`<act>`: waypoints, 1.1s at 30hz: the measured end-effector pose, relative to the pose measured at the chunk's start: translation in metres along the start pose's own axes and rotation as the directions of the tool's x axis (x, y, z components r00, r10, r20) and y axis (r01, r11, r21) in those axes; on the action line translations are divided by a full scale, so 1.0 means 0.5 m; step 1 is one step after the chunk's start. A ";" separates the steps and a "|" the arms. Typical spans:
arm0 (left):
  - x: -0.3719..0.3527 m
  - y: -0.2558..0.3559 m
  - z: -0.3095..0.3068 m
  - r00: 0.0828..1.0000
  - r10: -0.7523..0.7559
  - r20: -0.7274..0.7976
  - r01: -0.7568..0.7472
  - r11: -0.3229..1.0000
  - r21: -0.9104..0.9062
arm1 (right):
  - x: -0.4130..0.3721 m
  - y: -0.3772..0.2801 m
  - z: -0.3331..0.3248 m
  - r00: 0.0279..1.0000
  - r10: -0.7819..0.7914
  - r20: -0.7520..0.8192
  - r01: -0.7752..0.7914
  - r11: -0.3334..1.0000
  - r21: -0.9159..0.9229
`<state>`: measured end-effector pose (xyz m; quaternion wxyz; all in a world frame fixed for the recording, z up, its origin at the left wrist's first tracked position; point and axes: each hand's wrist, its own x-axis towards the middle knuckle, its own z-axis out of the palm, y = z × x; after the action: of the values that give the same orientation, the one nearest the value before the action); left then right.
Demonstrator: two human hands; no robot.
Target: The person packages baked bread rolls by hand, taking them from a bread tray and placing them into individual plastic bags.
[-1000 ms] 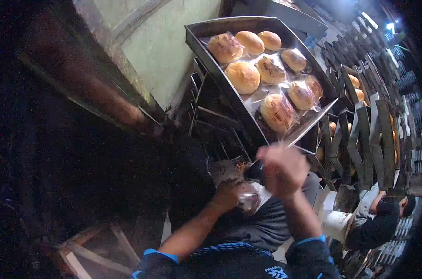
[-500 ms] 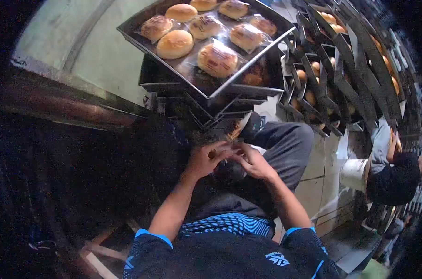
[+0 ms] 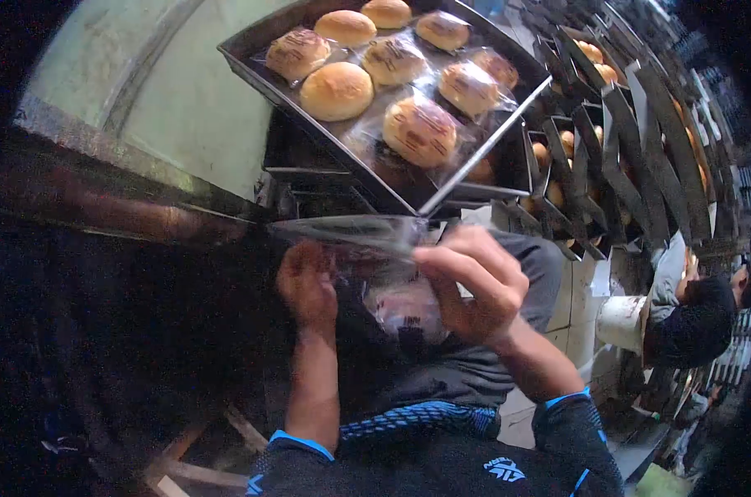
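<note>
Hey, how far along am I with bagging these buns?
Partway, it seems. Six wrapped buns in the top tray look done. In hand, your right hand pinches clear plastic, your left hand close by. Three bare-looking buns appear left there; I can't judge the buns in the other trays.

Black short-sleeved shirt (image 3: 466,447) with blue cuffs, white chest logo; grey trousers (image 3: 442,385).

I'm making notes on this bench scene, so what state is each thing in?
Clear bag: pinched, drawn out lengthwise.
Right hand: pinching the bag.
Left hand: beside the bag, grip unclear.
Top tray: loaded with buns, stacked above other trays.
Plain buns: three, unwrapped.
Packaged buns: six, in clear wrapping.
</note>
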<state>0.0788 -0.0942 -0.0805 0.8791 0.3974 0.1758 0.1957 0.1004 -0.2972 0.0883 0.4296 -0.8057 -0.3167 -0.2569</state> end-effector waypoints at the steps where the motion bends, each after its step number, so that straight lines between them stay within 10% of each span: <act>1: 0.020 0.005 -0.013 0.996 -0.041 -0.085 0.042 0.999 0.013 | 0.062 0.015 0.014 0.990 -0.137 0.041 0.137 0.991 -0.007; 5: 0.069 -0.010 -0.105 0.967 -0.207 -0.150 0.172 0.961 -0.215 | 0.271 0.139 0.133 0.959 0.117 0.258 -0.042 0.960 -0.278; 7: 0.073 -0.009 -0.112 0.966 -0.219 -0.140 0.165 0.932 -0.322 | 0.364 0.227 0.224 0.777 0.383 0.499 -0.145 0.881 -0.450; 14: 0.067 0.037 -0.062 0.913 -0.236 -0.333 0.187 0.967 -0.174 | 0.482 0.259 0.294 0.693 0.476 0.542 -0.039 0.775 -0.631; 20: 0.060 0.068 -0.037 0.966 -0.085 -0.242 0.054 0.990 -0.133 | 0.354 0.219 0.124 0.789 0.373 0.489 -0.454 0.889 0.054; 22: 0.060 0.093 -0.036 0.971 -0.037 -0.235 0.021 0.997 -0.068 | 0.313 0.160 0.049 0.714 0.524 0.464 -0.700 0.544 0.463; 26: 0.042 0.136 0.011 0.979 0.148 -0.142 -0.118 0.973 0.200 | 0.163 0.083 -0.058 0.565 0.415 0.713 -0.824 0.243 0.512; 28: -0.001 0.141 0.073 0.983 0.184 -0.021 -0.159 0.898 0.411 | 0.097 0.026 -0.051 0.551 0.456 0.699 -0.834 0.265 0.484; 30: -0.023 0.120 0.094 0.929 0.230 0.290 -0.343 0.830 0.439 | 0.036 -0.009 -0.052 0.777 0.381 0.501 -0.570 0.764 0.302; 33: -0.095 0.163 0.184 0.953 0.062 0.297 -0.114 0.981 0.159 | -0.049 -0.053 -0.022 0.929 0.196 0.314 -0.276 0.932 0.234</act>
<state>0.0639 -0.1258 0.0466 0.8476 0.5047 0.0432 0.1582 0.0631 -0.3023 0.0908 0.5146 -0.7994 -0.3078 -0.0377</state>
